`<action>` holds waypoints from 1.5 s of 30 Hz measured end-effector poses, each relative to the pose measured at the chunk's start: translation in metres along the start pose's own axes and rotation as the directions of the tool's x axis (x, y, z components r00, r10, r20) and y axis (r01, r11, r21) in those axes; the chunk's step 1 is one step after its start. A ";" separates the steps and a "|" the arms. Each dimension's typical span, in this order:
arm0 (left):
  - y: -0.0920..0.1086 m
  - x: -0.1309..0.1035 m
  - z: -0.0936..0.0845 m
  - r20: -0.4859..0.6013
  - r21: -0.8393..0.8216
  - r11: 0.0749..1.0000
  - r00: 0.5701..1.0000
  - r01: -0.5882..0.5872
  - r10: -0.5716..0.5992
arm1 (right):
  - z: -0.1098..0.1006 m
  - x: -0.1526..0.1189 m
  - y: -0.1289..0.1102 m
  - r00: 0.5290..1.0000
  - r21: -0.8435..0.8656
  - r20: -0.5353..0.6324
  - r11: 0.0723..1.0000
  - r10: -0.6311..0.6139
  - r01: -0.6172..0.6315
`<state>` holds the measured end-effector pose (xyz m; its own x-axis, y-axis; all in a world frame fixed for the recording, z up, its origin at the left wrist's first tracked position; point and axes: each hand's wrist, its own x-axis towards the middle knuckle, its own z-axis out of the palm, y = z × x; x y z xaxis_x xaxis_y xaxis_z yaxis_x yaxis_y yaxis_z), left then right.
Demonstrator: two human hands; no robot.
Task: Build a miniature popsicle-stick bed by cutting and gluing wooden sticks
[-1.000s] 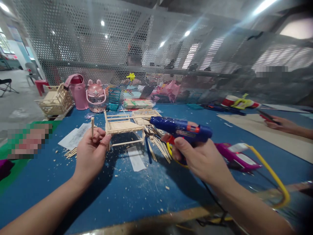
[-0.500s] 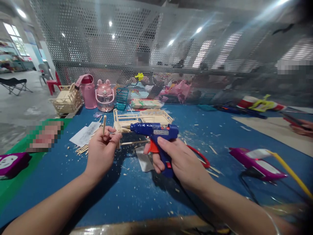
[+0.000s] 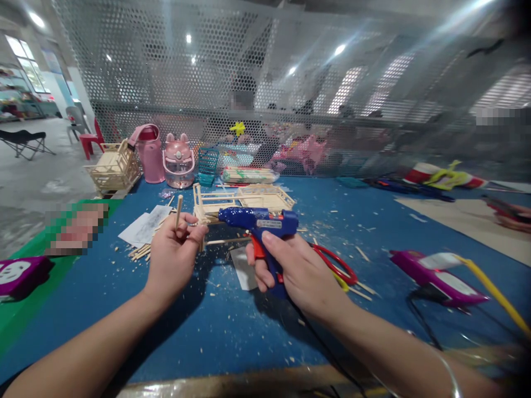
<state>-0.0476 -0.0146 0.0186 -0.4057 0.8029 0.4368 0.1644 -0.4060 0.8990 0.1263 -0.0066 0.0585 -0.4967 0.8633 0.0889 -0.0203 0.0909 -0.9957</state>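
My left hand [image 3: 171,257] is closed, with a thin wooden stick [image 3: 179,213] standing up out of its fingers. Its thumb and forefinger pinch at the near left corner of a small frame of wooden sticks [image 3: 215,200]. In my right hand [image 3: 305,268] is a blue glue gun [image 3: 259,220], and my fingers curl round its grip at the red trigger. The gun points left, its nozzle close to that same corner. Whether the tip touches the wood I cannot tell. Below the gun, another stick [image 3: 228,241] reaches toward my right fingers.
Red-handled scissors [image 3: 337,264] lie right of my right hand, and a white paper [image 3: 244,269] lies under the gun. Loose sticks [image 3: 143,251] are at left. A pink flask [image 3: 151,155], a clear bottle [image 3: 179,163] and a purple device [image 3: 440,278] stand around. The gun's cord [image 3: 321,342] trails forward.
My right hand and the glue gun have shifted slightly left, bringing the nozzle closer in to the frame's corner. More of the scissors shows. My left hand has hardly moved.
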 end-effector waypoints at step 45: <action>-0.003 0.000 -0.002 0.055 0.139 0.990 0.998 0.008 -0.015 | -0.168 0.095 0.026 0.805 -0.995 0.062 0.024 -0.590 0.094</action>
<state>-0.0505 -0.0142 0.0163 -0.3582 0.8318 0.4240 0.2849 -0.3351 0.8981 0.2237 0.1613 0.0460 -0.4415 0.6108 0.6572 0.8166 0.5771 0.0121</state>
